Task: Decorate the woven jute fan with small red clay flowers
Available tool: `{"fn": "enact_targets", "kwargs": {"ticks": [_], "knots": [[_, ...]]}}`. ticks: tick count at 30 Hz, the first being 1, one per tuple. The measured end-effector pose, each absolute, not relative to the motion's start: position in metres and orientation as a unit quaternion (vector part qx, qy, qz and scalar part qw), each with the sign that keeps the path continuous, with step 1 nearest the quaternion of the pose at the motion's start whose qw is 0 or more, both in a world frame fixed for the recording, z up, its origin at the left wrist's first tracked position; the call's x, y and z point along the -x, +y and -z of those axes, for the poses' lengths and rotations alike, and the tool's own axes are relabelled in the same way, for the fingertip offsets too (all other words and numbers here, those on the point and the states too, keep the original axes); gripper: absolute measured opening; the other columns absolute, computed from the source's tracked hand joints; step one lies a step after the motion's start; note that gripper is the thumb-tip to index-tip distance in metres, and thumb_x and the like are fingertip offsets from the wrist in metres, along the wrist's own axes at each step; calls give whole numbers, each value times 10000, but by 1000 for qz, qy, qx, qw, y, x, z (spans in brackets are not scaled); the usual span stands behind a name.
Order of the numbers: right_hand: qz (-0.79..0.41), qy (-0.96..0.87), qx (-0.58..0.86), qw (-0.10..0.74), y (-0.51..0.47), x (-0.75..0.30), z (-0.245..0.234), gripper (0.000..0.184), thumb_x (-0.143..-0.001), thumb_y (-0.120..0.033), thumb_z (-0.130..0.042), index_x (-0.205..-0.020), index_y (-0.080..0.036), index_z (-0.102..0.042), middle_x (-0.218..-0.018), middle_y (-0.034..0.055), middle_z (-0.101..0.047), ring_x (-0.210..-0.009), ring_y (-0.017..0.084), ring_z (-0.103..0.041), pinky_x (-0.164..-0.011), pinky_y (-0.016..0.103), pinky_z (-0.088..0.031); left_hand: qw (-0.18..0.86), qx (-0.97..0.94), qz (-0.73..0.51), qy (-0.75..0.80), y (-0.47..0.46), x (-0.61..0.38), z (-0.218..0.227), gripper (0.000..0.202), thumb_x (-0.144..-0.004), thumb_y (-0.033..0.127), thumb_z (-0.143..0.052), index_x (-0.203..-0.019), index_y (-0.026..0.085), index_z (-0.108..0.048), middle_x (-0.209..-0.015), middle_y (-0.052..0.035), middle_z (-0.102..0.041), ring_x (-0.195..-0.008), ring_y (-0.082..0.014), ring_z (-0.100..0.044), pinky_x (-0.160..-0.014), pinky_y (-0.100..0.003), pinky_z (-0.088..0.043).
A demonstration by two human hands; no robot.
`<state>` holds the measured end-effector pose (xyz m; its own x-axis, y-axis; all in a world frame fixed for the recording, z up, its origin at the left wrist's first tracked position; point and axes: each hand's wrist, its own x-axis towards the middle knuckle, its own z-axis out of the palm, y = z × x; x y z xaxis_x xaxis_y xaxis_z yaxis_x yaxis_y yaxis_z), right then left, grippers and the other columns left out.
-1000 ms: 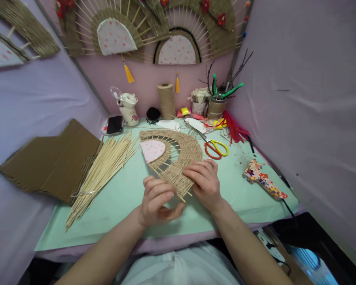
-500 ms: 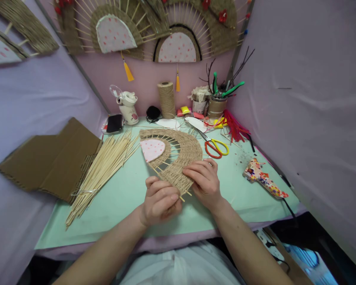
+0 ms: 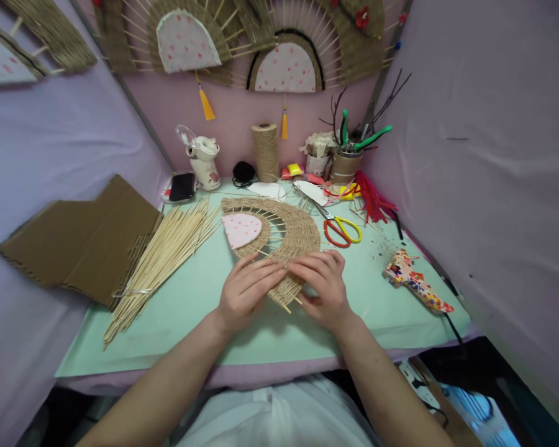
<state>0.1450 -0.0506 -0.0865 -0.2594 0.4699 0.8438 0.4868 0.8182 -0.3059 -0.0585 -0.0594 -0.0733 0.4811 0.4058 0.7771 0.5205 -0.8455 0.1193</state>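
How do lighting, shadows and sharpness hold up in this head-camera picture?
Head view, overall: soft light, with a faint shadow on the mint-green tablecloth below the left hand and right hand; head view, upper left: the hanging woven fan looks stretched and slightly soft; head view, centre: the twine-woven fan and scissors read fairly clear, without obvious glare.

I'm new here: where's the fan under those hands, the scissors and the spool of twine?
Fan (image 3: 302, 230): head view, on the woven band.
Scissors (image 3: 328, 217): head view, where blades meet handles.
Spool of twine (image 3: 266, 154): head view, on its wound side.
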Motion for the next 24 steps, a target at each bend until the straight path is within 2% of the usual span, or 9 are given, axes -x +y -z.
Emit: {"fn": "enact_targets", "kwargs": {"ticks": [3, 6, 11, 24], "knots": [[12, -787, 283, 548, -62, -146, 87, 410, -757, -240, -651, -1154, -251, -550, -1111, 68, -643, -1013, 239, -575, -942, 466, -380, 58, 853, 445, -268, -60, 59, 75, 381, -932, 113, -434, -1277, 189, -577, -1136, -108, -729, -1162, -199, -629, -1046, -443, -431], [24, -769, 279, 575, -72, -144, 85, 338, -739, -222, -655, -1060, -271, -561, -1041, 45, -623, -942, 219, -557, -928, 468, -379, 49, 854, 443, -268, -60, 58, 76, 372, -935, 117, -426, -1265, 184, -584, -1148, -111, -725, -1154, -196, -634, -1046, -444, -441], [18, -771, 280, 572, -76, -141, 78, 206, -753, -176, -645, -918, -289, -592, -894, -6, -658, -858, 190, -533, -902, 447, -372, 39, 856, 442, -265, -61, 56, 76, 338, -938, 122, -433, -1224, 159, -609, -1136, -121, -728, -1151, -194, -632, -1044, -437, -443], [-6, -781, 267, 565, -74, -142, 80, 144, -772, -158, -633, -854, -276, -621, -876, -7, -670, -887, 196, -522, -909, 437, -361, 26, 863, 430, -263, -62, 55, 78, 336, -960, 148, -407, -1226, 167, -610, -1133, -115, -730, -1166, -185, -623, -1060, -419, -428]]}}
